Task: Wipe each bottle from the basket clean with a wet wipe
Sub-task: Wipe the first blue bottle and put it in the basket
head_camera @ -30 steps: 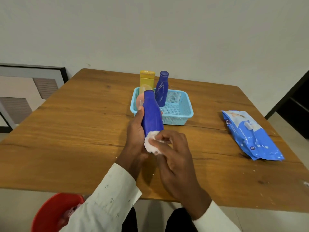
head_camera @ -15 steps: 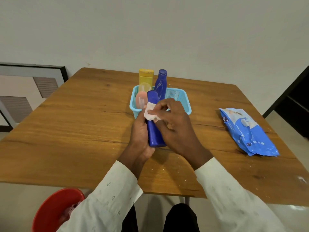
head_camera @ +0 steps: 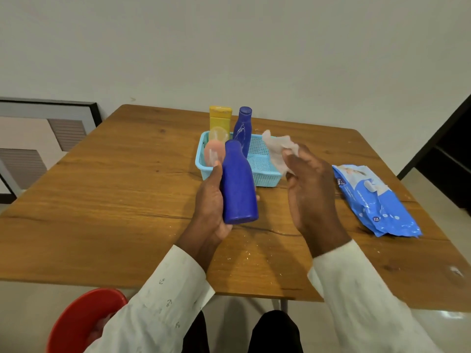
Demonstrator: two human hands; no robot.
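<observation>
Above the worktop [head_camera: 102, 212], left hand [head_camera: 211, 207] fingers grasp a blue bottle [head_camera: 238, 184] upright, right hand [head_camera: 309, 197] just beside it pinches a wipe [head_camera: 279, 149] clear of the bottle, basket [head_camera: 265, 169] behind holding three more bottles, wipe pack [head_camera: 377, 200] to the right.

A home room: wooden table [head_camera: 102, 200], leaning framed picture [head_camera: 46, 133], tiled floor [head_camera: 433, 324].

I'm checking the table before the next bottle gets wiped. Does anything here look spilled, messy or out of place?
Yes: pale specks lie scattered on the table near its front edge, around, below the held blue bottle. They look like crumbs or flakes; what they are I cannot tell. Nothing else stands out.
</observation>
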